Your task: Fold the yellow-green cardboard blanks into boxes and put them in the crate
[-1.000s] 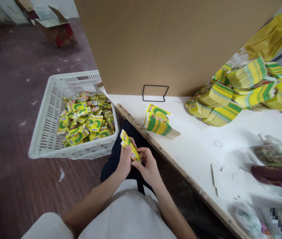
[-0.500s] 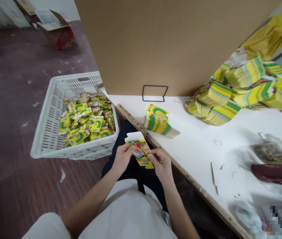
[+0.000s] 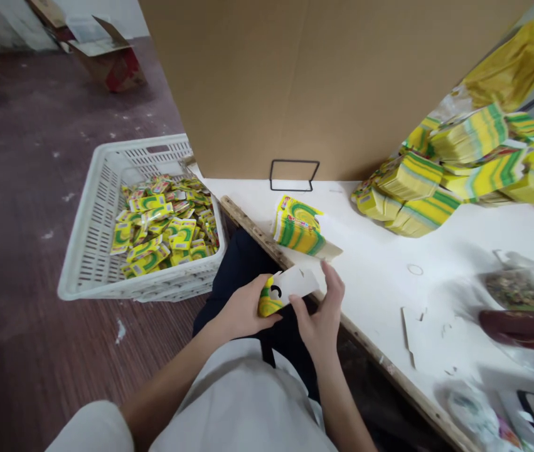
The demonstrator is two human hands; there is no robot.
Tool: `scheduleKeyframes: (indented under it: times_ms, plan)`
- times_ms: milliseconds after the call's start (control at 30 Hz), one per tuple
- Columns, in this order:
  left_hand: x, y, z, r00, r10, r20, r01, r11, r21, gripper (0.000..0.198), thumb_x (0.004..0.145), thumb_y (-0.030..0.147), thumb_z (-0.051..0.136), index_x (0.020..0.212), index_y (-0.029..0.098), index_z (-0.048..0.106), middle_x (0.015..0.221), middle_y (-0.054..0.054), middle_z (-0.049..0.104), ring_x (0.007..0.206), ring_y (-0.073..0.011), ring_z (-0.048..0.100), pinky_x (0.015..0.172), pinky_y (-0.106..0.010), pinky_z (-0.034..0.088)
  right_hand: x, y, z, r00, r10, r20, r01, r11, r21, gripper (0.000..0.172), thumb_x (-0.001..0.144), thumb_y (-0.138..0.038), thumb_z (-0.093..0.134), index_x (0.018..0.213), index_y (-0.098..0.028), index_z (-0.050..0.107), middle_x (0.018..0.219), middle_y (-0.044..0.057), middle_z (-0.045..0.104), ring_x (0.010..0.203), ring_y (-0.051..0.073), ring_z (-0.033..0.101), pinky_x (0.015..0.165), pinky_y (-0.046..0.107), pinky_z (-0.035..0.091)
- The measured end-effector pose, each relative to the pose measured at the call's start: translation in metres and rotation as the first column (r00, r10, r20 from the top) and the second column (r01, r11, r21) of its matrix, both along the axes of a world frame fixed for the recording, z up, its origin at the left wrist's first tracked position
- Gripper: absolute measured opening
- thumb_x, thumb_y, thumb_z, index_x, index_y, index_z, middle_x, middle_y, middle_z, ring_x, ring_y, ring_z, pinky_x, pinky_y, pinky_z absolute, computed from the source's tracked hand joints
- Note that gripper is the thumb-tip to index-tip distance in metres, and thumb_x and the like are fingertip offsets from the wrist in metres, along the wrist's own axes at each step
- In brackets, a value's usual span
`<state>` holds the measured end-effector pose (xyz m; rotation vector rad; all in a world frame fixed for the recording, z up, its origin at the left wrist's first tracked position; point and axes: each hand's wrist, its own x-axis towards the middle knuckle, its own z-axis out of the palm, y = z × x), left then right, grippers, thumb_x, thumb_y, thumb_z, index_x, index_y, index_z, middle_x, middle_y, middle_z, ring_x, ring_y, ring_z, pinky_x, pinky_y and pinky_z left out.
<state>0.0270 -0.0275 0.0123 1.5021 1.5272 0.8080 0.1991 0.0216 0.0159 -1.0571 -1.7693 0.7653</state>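
Between our fingers (image 3: 332, 280) we find a carton (image 3: 288, 289): left hand (image 3: 243, 311) clamped on its yellow end, right hand (image 3: 320, 321) pinching the white flap.

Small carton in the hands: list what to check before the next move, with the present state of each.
1. Grip on the small carton: ok. The left hand wraps its yellow end, and the right hand pinches the white flap.
2. Flap tucked in: not ok. The white flap sticks out flat.
3. End under the left hand closed: cannot tell, the palm hides it.
4. Flat stack at hand: ok. It lies on the table near the edge, just beyond the hands.
5. Room in the white crate: ok. The pile of yellow cartons sits below its rim.
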Motion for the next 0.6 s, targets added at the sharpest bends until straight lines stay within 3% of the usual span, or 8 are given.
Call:
scheduleKeyframes:
  times_ms: [67, 133, 200, 300, 400, 500, 600]
  plan:
    - [0.004, 0.000, -0.002, 0.998, 0.010, -0.054, -0.007, 0.998, 0.066, 0.082, 0.071, 0.029, 0.080, 0.141, 0.023, 0.039, 0.136, -0.012, 0.059, 0.122, -0.0307, 0.060, 0.103, -0.044, 0.048, -0.003, 0.001, -0.010, 0.983, -0.010, -0.182, -0.036, 0.969, -0.246, 0.071, 0.093, -0.041, 0.062, 0.155, -0.029, 0.029, 0.152, 0.014, 0.044, 0.136, 0.031, 0.048, 0.109, 0.054, 0.045]
    - [0.006, -0.001, -0.004, 0.997, -0.015, -0.076, 0.024, 0.992, 0.121, 0.088, 0.071, 0.026, 0.080, 0.146, 0.025, 0.034, 0.140, -0.011, 0.055, 0.125, -0.0299, 0.059, 0.106, -0.044, 0.047, -0.006, 0.001, -0.018, 0.955, 0.078, -0.285, -0.199, 0.883, -0.426, 0.057, 0.096, -0.045, 0.056, 0.148, -0.025, 0.042, 0.145, 0.013, 0.054, 0.129, 0.028, 0.058, 0.105, 0.048, 0.051]
    - [0.009, -0.003, -0.006, 0.995, -0.064, -0.080, 0.076, 0.985, 0.154, 0.084, 0.071, 0.022, 0.079, 0.144, 0.026, 0.036, 0.136, -0.010, 0.057, 0.122, -0.0284, 0.061, 0.103, -0.042, 0.049, -0.008, 0.000, -0.024, 0.937, 0.147, -0.316, -0.297, 0.812, -0.503, 0.044, 0.095, -0.046, 0.057, 0.133, -0.023, 0.058, 0.135, 0.010, 0.064, 0.124, 0.027, 0.062, 0.104, 0.044, 0.053]
    - [0.014, -0.005, -0.008, 0.995, -0.067, -0.069, 0.078, 0.984, 0.163, 0.065, 0.071, 0.019, 0.076, 0.128, 0.025, 0.046, 0.128, -0.010, 0.060, 0.115, -0.0274, 0.064, 0.096, -0.040, 0.052, -0.009, -0.003, -0.026, 0.926, 0.180, -0.332, -0.338, 0.786, -0.517, 0.039, 0.095, -0.045, 0.059, 0.126, -0.023, 0.064, 0.127, 0.009, 0.069, 0.120, 0.026, 0.065, 0.104, 0.042, 0.054]
    - [0.018, -0.006, -0.009, 0.999, -0.024, -0.036, 0.026, 0.997, 0.068, 0.057, 0.070, 0.020, 0.074, 0.119, 0.025, 0.046, 0.117, -0.007, 0.064, 0.101, -0.0264, 0.068, 0.087, -0.039, 0.054, -0.008, -0.006, -0.024, 0.922, 0.219, -0.319, -0.353, 0.814, -0.462, 0.049, 0.098, -0.043, 0.053, 0.143, -0.024, 0.052, 0.138, 0.011, 0.063, 0.127, 0.026, 0.061, 0.110, 0.046, 0.049]
    - [0.019, -0.005, -0.013, 1.000, -0.015, -0.006, 0.014, 0.999, -0.030, 0.068, 0.068, 0.017, 0.071, 0.127, 0.024, 0.039, 0.108, -0.006, 0.065, 0.088, -0.0264, 0.070, 0.077, -0.038, 0.055, -0.007, -0.010, -0.018, 0.926, 0.344, -0.156, -0.378, 0.837, -0.396, 0.062, 0.096, -0.030, 0.054, 0.155, -0.028, 0.037, 0.154, 0.008, 0.048, 0.141, 0.024, 0.048, 0.118, 0.045, 0.040]
    - [0.021, -0.004, -0.020, 0.995, 0.097, -0.036, -0.096, 0.994, 0.044, 0.091, 0.064, 0.014, 0.071, 0.142, 0.020, 0.024, 0.126, -0.015, 0.057, 0.101, -0.0297, 0.068, 0.083, -0.042, 0.056, -0.006, -0.012, -0.017, 0.916, 0.400, -0.019, -0.385, 0.869, -0.311, 0.059, 0.094, -0.013, 0.045, 0.150, -0.030, 0.046, 0.156, 0.004, 0.045, 0.144, 0.021, 0.045, 0.118, 0.040, 0.041]
